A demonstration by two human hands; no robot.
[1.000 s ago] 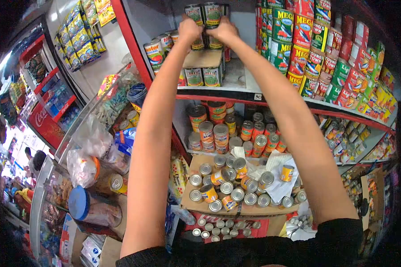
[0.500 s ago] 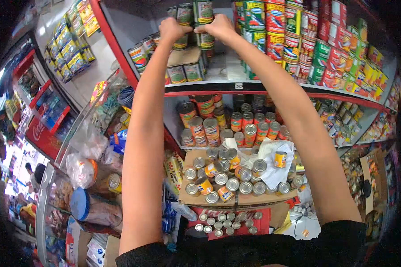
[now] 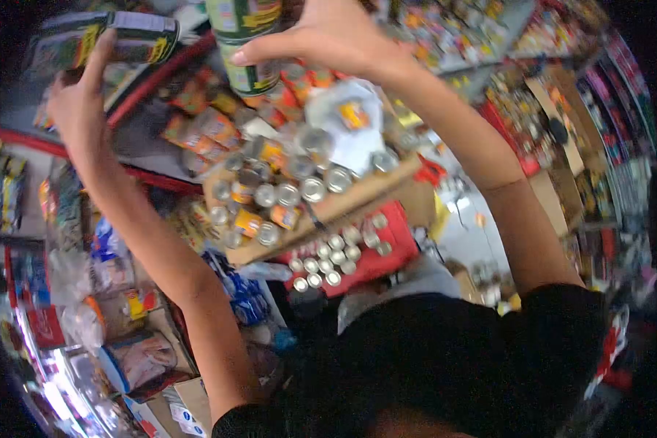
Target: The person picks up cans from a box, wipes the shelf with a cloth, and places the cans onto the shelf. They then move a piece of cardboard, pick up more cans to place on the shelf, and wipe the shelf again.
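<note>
At the upper left, my left hand (image 3: pixel 82 109) is closed around a pair of dark green cans (image 3: pixel 142 31) lying sideways, end to end; part of them is hidden by the fingers and blur. My right hand (image 3: pixel 343 40) grips a stack of two green cans (image 3: pixel 244 18) near the top centre, its thumb pressed across where they meet. This stack is nearly upright and cut off by the top edge. Below both hands, a cardboard box (image 3: pixel 343 208) bears many small cans, some with orange labels, along with a white cloth (image 3: pixel 354 146).
A red crate (image 3: pixel 398 233) with silver-topped cans sits under the cardboard box. Behind it are shelved orange-labelled cans (image 3: pixel 204 128). Plastic bags and a blue-lidded container (image 3: pixel 139 358) stand at the lower left. An open carton (image 3: pixel 555 197) is at the right.
The view has turned and tilted. Both hands have come away from the upper shelf with green cans and moved apart; the left-hand cans now lie sideways.
</note>
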